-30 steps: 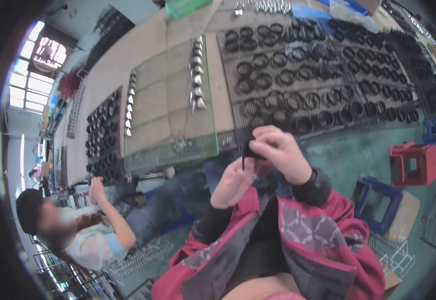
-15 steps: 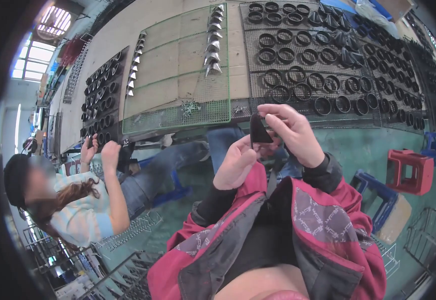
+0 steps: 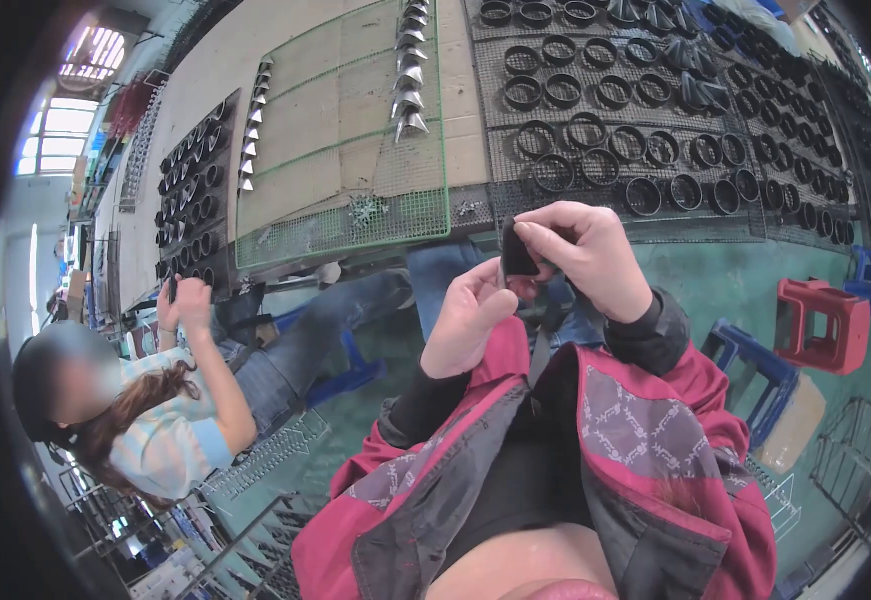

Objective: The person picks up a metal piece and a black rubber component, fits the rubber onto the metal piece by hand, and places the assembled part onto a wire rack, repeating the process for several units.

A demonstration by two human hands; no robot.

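Observation:
A small black curved piece (image 3: 521, 250) is held between my two hands, just in front of the table edge. My left hand (image 3: 468, 322) grips its lower left side, with the thumb pointing up. The fingers of my right hand (image 3: 588, 255) pinch its upper part. Behind my hands lies a black mesh rack (image 3: 656, 225) with rows of black rings (image 3: 642, 195). To its left a green mesh rack (image 3: 341, 215) bears two rows of shiny pointed metal pieces (image 3: 411, 75) and a small pile of bits (image 3: 366, 208).
A co-worker (image 3: 156, 420) sits at the left, both hands near a dark rack (image 3: 196, 180) of black pieces. A red stool (image 3: 824, 325) and a blue stool (image 3: 756, 380) stand on the floor at the right. Wire racks (image 3: 861, 460) stand at the lower right.
The view has shifted, so the racks sit higher in it than a second ago. The black piece has turned between my fingers. The co-worker's hands have come closer together since the middle frame.

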